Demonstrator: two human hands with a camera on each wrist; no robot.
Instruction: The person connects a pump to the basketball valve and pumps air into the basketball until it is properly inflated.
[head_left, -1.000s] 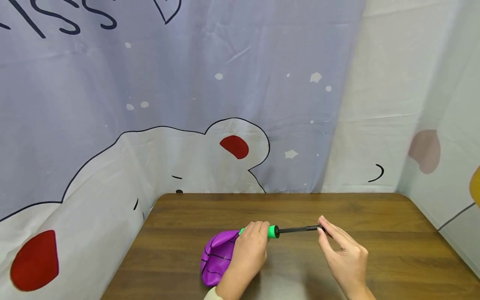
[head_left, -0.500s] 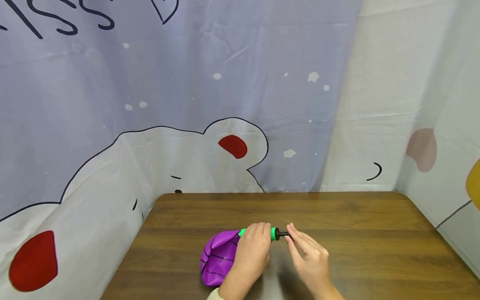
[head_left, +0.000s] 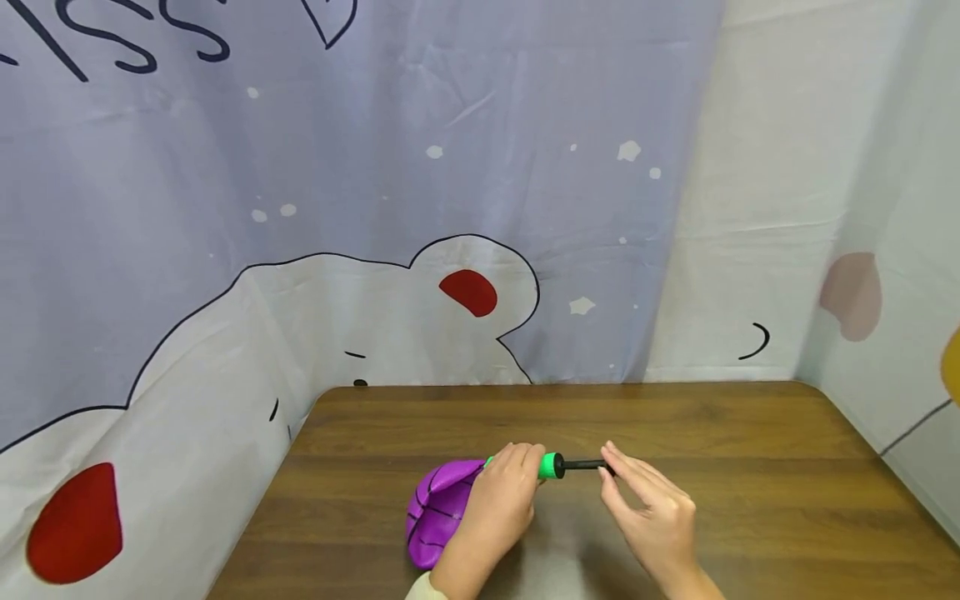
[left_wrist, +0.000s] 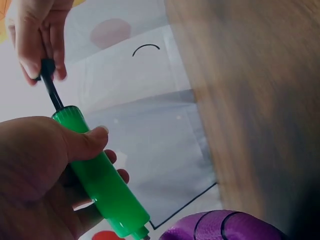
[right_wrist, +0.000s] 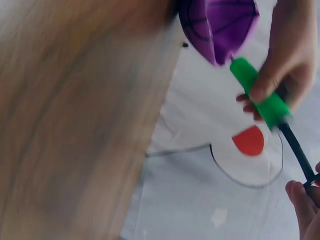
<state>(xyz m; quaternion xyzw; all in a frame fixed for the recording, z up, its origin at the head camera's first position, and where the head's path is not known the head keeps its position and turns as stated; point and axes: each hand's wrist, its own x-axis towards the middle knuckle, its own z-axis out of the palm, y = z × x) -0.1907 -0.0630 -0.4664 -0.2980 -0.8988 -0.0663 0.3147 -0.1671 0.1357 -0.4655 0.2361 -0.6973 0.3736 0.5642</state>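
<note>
My left hand (head_left: 504, 497) grips the green barrel of a small hand pump (left_wrist: 107, 187), thumb on one side and fingers curled behind. The pump's nozzle end meets a purple ball (head_left: 438, 510) with black lines, its side caved in and partly hidden behind the left hand. In the right wrist view the ball (right_wrist: 218, 27) shows a deep fold. With thumb and fingertips, my right hand (head_left: 656, 517) pinches the black handle at the end of the pump's rod (head_left: 583, 465), part of which sticks out of the barrel.
A brown wooden table (head_left: 787, 500) lies under the hands. Behind it and at both sides hangs a printed cloth (head_left: 360, 167) with a white cartoon figure, red patches and pale spots.
My right hand moved left, pushing the rod nearly all into the barrel, then came back right, drawing part of it out. The left hand stayed nearly still; the ball remains caved in.
</note>
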